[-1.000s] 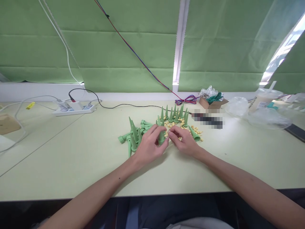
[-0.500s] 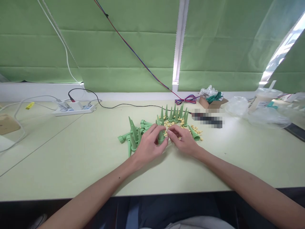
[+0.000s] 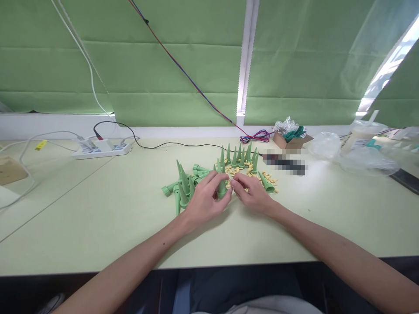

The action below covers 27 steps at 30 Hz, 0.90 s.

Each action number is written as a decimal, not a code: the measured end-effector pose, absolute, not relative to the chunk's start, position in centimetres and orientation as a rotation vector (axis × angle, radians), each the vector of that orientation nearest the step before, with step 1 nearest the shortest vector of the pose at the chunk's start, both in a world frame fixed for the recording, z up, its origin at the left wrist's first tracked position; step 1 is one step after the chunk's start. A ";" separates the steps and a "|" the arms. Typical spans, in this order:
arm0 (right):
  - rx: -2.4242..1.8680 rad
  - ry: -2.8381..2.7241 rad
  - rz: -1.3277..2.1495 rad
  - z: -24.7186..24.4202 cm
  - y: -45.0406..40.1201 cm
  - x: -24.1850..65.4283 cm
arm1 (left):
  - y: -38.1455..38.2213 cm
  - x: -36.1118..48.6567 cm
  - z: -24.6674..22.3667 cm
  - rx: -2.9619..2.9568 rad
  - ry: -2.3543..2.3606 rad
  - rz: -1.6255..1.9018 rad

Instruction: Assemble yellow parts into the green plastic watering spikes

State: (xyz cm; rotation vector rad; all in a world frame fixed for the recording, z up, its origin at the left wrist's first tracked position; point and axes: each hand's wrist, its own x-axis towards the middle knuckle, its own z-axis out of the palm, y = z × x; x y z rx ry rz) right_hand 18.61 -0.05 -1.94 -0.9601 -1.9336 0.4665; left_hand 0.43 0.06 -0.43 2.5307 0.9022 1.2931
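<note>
Both forearms come from the near edge over the table [image 3: 245, 244] and meet toward the middle, where the left hand [image 3: 206, 197] is half curled, its thumb and forefinger bent in a curve with a gap between them. The right hand [image 3: 252, 194] brings its fingertips close together just beside; whether either hand grips something, I cannot tell. An upright green cone [image 3: 221, 189] appears within the left hand's curve, near yellow pieces [image 3: 269, 176].

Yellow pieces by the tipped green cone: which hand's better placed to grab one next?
Likely the right hand: it is nearer those yellow pieces. The left hand is farther off, an upright green cone showing between its thumb and fingers.
</note>
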 end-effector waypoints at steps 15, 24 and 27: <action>-0.941 -1.910 0.566 -2.2 0.1 18.6 | 0.1 0.4 -0.4 2.525 0.931 1.311; -0.905 -1.928 0.562 -2.4 0.1 18.7 | 0.2 0.4 -0.4 2.526 0.927 1.296; -0.925 -1.936 0.511 -2.2 0.1 18.6 | 0.1 0.4 -0.5 2.528 0.913 1.290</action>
